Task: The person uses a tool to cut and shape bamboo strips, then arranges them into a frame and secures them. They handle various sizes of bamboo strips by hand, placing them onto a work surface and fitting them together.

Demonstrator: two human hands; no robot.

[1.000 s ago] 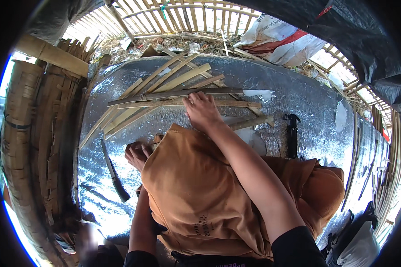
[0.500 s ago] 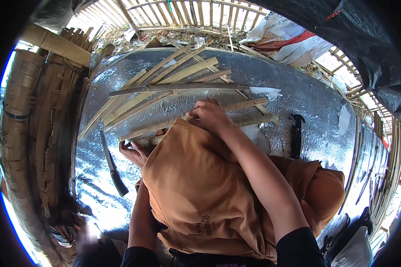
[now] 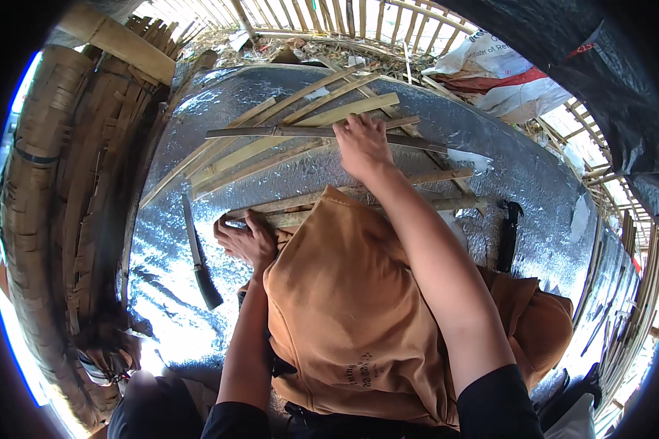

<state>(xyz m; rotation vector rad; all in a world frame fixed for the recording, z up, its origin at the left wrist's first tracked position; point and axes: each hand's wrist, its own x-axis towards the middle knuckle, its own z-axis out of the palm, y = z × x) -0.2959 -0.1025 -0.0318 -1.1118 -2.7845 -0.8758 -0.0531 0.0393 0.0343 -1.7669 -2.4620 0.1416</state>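
My right hand [image 3: 364,146] reaches over the silver sheet, its fingers curled down on a dark bamboo strip [image 3: 271,132] that lies across several paler ones. My left hand [image 3: 245,240] is closed around the left end of a nearer bamboo strip [image 3: 293,203], by the top of the brown cloth. A second bamboo piece [image 3: 289,219] runs just beneath that strip, partly hidden by the cloth. Several pale bamboo strips [image 3: 249,152] lie fanned out beyond my hands. The brown cloth [image 3: 344,293], a garment by its look, covers my lap between my forearms.
A dark-handled knife [image 3: 199,260] lies left of my left hand. To the right is a black tool [image 3: 507,234], its kind unclear. Rolled woven bamboo [image 3: 40,183] stands along the left side. A white and red sack [image 3: 505,80] hangs at the far right by a slatted fence.
My right hand has left the nearer strip and moved away from me, onto the dark strip. My left hand stays at the nearer strip's end. The whole view has shifted slightly.
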